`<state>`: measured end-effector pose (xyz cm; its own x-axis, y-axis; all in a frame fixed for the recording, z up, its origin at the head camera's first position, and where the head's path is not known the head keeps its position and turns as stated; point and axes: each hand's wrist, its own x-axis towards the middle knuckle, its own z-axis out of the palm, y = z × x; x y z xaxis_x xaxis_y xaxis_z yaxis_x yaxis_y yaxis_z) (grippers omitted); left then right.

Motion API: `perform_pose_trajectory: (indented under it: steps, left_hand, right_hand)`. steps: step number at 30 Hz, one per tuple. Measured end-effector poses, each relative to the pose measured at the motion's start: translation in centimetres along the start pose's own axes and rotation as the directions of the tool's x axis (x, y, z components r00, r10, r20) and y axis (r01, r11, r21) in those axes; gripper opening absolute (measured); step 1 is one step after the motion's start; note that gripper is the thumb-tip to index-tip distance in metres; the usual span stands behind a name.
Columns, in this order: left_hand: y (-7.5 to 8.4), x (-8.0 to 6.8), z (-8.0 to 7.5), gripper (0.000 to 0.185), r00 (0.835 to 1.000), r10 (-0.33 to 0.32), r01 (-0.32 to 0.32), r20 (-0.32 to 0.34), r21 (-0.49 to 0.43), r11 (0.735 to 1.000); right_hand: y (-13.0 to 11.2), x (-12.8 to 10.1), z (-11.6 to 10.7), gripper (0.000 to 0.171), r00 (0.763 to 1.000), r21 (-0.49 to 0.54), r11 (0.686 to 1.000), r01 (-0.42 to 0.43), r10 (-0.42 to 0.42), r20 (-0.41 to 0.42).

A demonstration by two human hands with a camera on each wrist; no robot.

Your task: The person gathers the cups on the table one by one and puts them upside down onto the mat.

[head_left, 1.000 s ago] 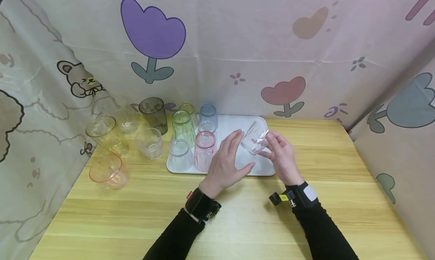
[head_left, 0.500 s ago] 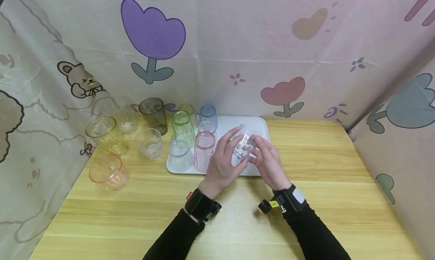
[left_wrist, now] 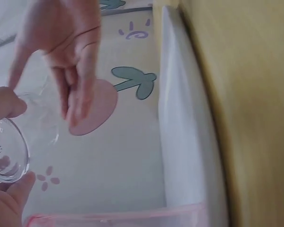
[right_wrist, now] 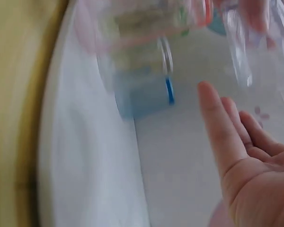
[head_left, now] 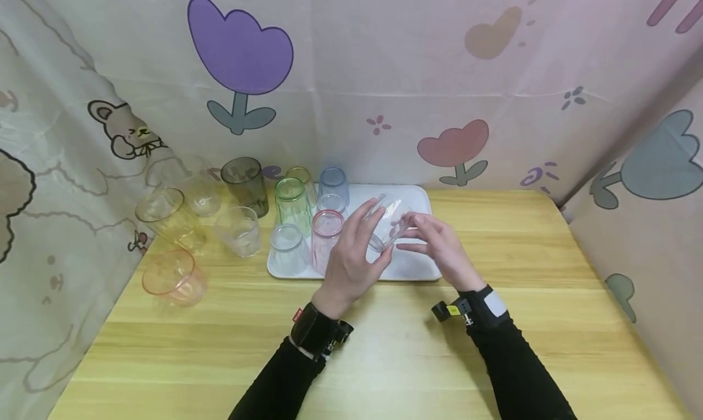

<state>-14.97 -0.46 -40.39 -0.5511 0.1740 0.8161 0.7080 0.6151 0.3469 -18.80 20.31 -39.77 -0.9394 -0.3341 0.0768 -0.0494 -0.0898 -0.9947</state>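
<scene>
My left hand (head_left: pixel 372 240) grips a clear plastic cup (head_left: pixel 389 220), tilted on its side above the white tray (head_left: pixel 420 266). In the left wrist view my thumb and fingers curl round the cup's rim (left_wrist: pixel 9 158). My right hand (head_left: pixel 420 237) hovers just right of the cup with fingers straight; whether the fingertips touch it I cannot tell. The right wrist view shows that hand (right_wrist: pixel 236 142) open, with the cup blurred above it.
Upside down on the tray's left half stand a pink cup (head_left: pixel 326 237), a green cup (head_left: pixel 291 203), a blue cup (head_left: pixel 334 183) and a clear one (head_left: pixel 287 249). Grey (head_left: pixel 245 185), yellow (head_left: pixel 165 215), clear (head_left: pixel 238 231) and orange (head_left: pixel 174 279) cups stand on the table to the left. Curtains close in three sides.
The clear cup passed from my right hand to my left and moved left over the tray. My right hand let go and straightened its fingers.
</scene>
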Motion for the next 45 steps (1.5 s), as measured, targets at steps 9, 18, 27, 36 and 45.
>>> perform_pose_trajectory:
  steps: [9, 18, 27, 36, 45]
  left_hand:
    - [0.2, 1.1, -1.9, 0.072, 0.997, -0.021, 0.016, 0.068, 0.072, 0.997]
    - [0.5, 5.4, -4.8, 0.068, 0.956, -0.010, -0.041, 0.293, 0.165, 0.986]
    - [0.7, 12.1, -6.5, 0.061, 0.860, -0.053, -0.059, 0.508, 0.203, 0.977]
    - [-1.0, 17.8, -4.0, 0.063, 0.692, -0.195, -0.001, 0.695, 0.271, 0.963]
    - [-4.0, 19.5, 1.2, 0.064, 0.503, -0.357, 0.016, 0.787, 0.404, 0.915]
  right_hand:
    - [-0.4, 0.3, -3.4, 0.054, 0.986, -0.680, 0.726, -0.097, -0.020, -0.163]
    - [0.4, 0.2, -4.6, 0.056, 0.987, -0.852, 0.498, -0.163, 0.085, -0.139]
    - [1.6, 0.7, -4.8, 0.053, 0.973, -0.883, 0.416, -0.217, 0.168, -0.160]
    - [2.3, 0.5, -5.3, 0.031, 0.978, -0.908, 0.374, -0.190, 0.153, -0.142]
    - [2.7, 0.7, -5.0, 0.032, 0.980, -0.919, 0.349, -0.186, 0.137, -0.146]
